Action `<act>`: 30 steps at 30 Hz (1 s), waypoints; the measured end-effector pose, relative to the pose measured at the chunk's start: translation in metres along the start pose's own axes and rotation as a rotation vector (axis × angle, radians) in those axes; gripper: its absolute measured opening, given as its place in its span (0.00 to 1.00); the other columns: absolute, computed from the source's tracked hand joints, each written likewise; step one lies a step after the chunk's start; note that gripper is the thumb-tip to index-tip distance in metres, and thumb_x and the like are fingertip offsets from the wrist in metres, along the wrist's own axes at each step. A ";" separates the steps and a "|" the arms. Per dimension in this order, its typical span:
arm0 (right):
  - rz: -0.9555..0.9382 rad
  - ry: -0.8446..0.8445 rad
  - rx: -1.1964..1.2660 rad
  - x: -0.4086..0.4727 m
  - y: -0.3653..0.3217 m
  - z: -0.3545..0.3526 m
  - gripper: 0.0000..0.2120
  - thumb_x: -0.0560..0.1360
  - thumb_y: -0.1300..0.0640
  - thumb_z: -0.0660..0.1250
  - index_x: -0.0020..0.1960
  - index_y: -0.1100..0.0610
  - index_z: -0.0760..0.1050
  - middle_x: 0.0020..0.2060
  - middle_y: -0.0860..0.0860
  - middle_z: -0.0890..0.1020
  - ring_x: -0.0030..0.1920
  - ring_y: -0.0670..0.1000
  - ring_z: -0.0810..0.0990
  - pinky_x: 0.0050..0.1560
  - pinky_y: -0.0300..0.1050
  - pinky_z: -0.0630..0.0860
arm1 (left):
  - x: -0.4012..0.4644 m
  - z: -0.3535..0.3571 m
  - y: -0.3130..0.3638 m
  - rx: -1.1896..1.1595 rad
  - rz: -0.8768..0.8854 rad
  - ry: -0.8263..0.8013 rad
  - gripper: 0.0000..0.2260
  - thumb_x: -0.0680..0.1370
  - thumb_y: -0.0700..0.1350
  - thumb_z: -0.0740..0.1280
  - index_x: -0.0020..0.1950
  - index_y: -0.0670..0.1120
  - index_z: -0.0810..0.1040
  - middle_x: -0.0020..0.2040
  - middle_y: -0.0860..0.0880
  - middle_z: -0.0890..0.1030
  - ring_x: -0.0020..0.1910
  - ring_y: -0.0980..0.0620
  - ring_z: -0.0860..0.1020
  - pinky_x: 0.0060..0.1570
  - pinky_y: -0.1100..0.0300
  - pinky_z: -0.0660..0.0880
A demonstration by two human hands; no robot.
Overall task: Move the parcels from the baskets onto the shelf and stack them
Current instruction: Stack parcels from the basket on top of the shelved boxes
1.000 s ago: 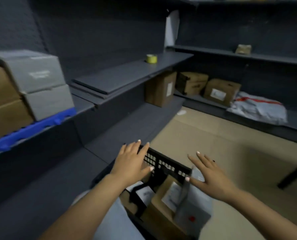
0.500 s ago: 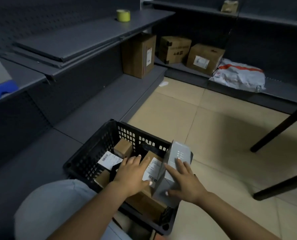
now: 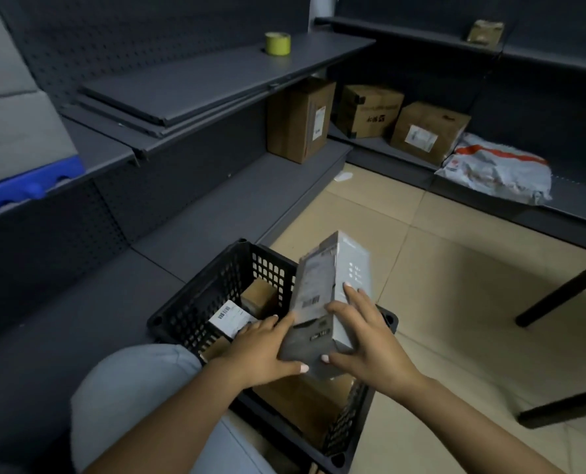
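Both hands, left hand (image 3: 262, 350) and right hand (image 3: 370, 340), clasp grey box (image 3: 329, 295); barcode label, print unreadable.

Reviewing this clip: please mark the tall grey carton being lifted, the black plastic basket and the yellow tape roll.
Tall grey cardboard carton (image 3: 348, 268): head view, on its lighter right face.
Black perforated plastic basket (image 3: 216, 295): head view, on its left wall.
Yellow tape roll (image 3: 277, 44): head view, on its outer side, standing on the middle shelf.
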State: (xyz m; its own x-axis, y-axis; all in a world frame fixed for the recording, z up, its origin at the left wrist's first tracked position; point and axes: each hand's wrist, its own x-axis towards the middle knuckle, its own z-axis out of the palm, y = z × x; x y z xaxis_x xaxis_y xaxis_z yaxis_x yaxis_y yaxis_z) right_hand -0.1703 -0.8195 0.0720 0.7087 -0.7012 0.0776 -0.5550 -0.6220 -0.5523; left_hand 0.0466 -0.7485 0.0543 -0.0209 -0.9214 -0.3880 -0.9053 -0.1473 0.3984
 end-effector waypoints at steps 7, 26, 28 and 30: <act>-0.215 0.146 0.132 0.057 -0.075 -0.046 0.31 0.67 0.39 0.72 0.66 0.36 0.61 0.76 0.45 0.52 0.77 0.47 0.47 0.74 0.56 0.59 | -0.043 -0.083 -0.009 -0.223 0.020 0.371 0.50 0.67 0.66 0.70 0.76 0.62 0.38 0.75 0.52 0.60 0.71 0.50 0.63 0.67 0.51 0.66; -0.689 0.382 0.338 0.182 -0.319 -0.127 0.25 0.72 0.56 0.74 0.64 0.39 0.70 0.69 0.45 0.69 0.72 0.38 0.59 0.66 0.33 0.64 | -0.241 -0.292 -0.043 -0.038 -0.065 1.229 0.36 0.71 0.57 0.72 0.74 0.62 0.57 0.78 0.53 0.54 0.75 0.52 0.58 0.70 0.55 0.62; -0.700 0.370 0.348 0.195 -0.337 -0.130 0.24 0.73 0.57 0.73 0.63 0.39 0.71 0.70 0.45 0.67 0.73 0.38 0.58 0.66 0.33 0.62 | -0.247 -0.308 -0.048 -0.012 -0.103 1.260 0.35 0.72 0.58 0.71 0.74 0.62 0.57 0.78 0.52 0.54 0.75 0.51 0.58 0.70 0.54 0.63; -0.711 0.354 0.354 0.210 -0.353 -0.132 0.24 0.73 0.58 0.72 0.64 0.41 0.71 0.70 0.44 0.65 0.71 0.36 0.56 0.67 0.37 0.63 | -0.247 -0.322 -0.055 0.009 -0.153 1.282 0.35 0.73 0.58 0.70 0.75 0.62 0.55 0.78 0.52 0.52 0.75 0.49 0.58 0.70 0.53 0.62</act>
State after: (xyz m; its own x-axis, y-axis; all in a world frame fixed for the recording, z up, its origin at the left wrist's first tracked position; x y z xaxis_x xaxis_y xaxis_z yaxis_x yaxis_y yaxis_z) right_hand 0.1171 -0.7930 0.3934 0.6261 -0.2911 0.7233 0.1778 -0.8499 -0.4960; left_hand 0.2382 -0.6285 0.3961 0.4981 -0.5817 0.6430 -0.8652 -0.2837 0.4135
